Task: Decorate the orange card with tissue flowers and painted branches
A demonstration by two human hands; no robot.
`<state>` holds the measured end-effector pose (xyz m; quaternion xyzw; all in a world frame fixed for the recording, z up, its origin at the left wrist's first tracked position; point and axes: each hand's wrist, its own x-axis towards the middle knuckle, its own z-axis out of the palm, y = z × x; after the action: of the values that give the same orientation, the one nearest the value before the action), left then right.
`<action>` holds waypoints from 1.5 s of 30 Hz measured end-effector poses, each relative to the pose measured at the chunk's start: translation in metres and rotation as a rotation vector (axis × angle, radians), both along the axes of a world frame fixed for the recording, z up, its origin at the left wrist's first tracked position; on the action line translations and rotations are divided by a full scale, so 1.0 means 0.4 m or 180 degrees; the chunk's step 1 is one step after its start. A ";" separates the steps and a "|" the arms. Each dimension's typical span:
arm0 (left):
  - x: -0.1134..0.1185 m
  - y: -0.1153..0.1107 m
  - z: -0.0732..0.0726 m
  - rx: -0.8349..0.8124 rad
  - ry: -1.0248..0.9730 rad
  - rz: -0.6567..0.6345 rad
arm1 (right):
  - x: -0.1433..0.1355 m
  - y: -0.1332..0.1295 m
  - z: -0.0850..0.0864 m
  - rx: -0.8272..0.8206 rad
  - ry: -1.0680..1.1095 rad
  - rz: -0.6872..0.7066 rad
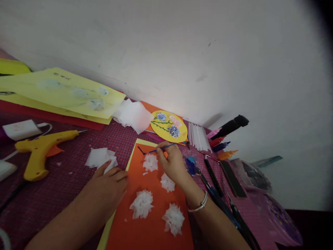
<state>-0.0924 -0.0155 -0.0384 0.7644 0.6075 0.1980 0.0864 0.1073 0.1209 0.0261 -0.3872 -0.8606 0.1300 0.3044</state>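
Note:
My right hand [170,160] pinches a thin blue paintbrush [162,147], its tip touching an orange sheet of paper [153,236]. A short dark paint stroke [141,150] shows at that tip. Several white tissue-paper flowers sit on the sheet, among them one [150,162] just below the brush and a larger one [142,204] lower down. My left hand [111,180] lies on the sheet's left edge, fingers stretched out. Its fingertips are close to a small stack of white tissue squares [100,158]. Blue paint fills wells of a small palette [191,161] right of my right hand.
A yellow glue gun [39,152] lies at the left. Toward the wall are a yellow floral sheet [75,93], white tissue sheets [134,114], a yellow oval flower card [169,126] and glue sticks [199,137]. Pens, scissors [240,222], paint tubes and a phone [232,178] line the right.

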 end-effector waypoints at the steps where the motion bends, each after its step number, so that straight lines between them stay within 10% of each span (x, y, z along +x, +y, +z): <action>1: 0.000 0.000 -0.002 0.0010 -0.0002 0.0002 | 0.000 -0.003 0.006 0.0000 -0.0053 0.0012; 13: -0.004 -0.001 0.009 -0.0135 -0.0094 -0.0035 | 0.002 -0.016 0.047 -0.0170 -0.0260 0.0013; 24: 0.003 0.001 -0.047 0.0084 -0.0055 0.0035 | -0.009 0.075 -0.030 -0.1291 0.1276 -0.0415; 45: -0.001 -0.001 -0.068 0.0128 -0.0140 0.0070 | -0.045 0.117 -0.075 -0.1406 0.1339 -0.0506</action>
<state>-0.0928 -0.0158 -0.0654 0.7547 0.6097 0.2279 0.0822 0.0895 0.1677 -0.0039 -0.4746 -0.6968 0.3668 0.3934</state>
